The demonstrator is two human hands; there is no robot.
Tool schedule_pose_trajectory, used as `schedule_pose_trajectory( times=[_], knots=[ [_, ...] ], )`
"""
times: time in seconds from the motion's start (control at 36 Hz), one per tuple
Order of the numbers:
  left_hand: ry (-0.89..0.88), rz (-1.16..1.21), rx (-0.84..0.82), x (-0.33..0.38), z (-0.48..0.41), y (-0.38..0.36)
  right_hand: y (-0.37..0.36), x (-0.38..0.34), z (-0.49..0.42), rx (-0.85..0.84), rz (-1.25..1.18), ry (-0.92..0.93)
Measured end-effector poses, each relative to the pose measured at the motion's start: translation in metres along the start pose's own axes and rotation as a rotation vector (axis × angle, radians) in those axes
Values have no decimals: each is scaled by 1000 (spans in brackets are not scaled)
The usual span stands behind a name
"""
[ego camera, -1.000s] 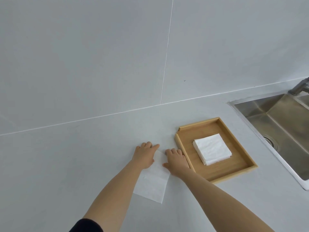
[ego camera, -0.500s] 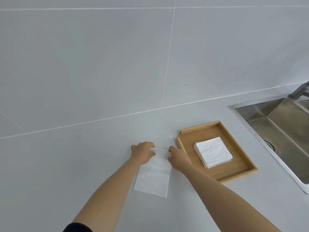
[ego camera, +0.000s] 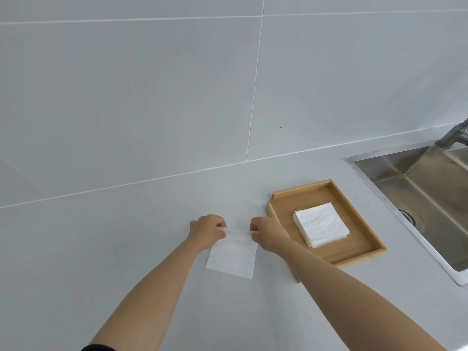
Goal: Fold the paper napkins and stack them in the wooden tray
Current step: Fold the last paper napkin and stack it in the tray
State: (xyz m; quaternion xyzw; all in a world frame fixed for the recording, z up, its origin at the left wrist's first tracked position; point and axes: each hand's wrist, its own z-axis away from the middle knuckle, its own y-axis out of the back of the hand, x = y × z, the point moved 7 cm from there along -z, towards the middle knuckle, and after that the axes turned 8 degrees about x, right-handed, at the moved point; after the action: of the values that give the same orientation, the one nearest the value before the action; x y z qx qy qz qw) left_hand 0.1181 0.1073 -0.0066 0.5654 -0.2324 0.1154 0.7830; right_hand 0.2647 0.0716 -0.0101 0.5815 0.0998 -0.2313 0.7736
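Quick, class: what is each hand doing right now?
Left hand: closed, pinching the far left corner of the napkin.
Right hand: closed, pinching its far right corner.

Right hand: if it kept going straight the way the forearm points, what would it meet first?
Probably nothing on the counter: the right hand, pinching the napkin, points past the wooden tray toward the tiled wall. Depth is unclear.

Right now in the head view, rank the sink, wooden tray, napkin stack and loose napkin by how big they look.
1. sink, though partly cut off
2. wooden tray
3. loose napkin and napkin stack: too alike to rank
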Motion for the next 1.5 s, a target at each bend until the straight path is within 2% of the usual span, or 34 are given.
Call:
schedule_pose_trajectory(
  times=[0.25, 0.53, 0.61, 0.75, 0.83, 1.11, 1.5],
  knots=[
    [32, -112, -221, -17, 16, -16, -24, -3, 20, -225, 30, 102],
    [13, -274, -455, -32, 28, -28, -35, 4, 28, -339, 48, 78],
    [29, -236, -396, -33, 22, -25, -30, 6, 22, -269, 19, 46],
    [5, -237, -118, -28, 8, -14, -25, 9, 12, -117, -24, -30],
    [-23, -270, -79, -24, 7, -18, -28, 7, 9, -76, -13, -31],
    [-38, -363, -128, -24, 0, -40, -45, 5, 4, -82, 1, -51],
    [-28, -357, -257, -30, 7, -51, -56, 5, 1, -142, 55, -55]
  ],
)
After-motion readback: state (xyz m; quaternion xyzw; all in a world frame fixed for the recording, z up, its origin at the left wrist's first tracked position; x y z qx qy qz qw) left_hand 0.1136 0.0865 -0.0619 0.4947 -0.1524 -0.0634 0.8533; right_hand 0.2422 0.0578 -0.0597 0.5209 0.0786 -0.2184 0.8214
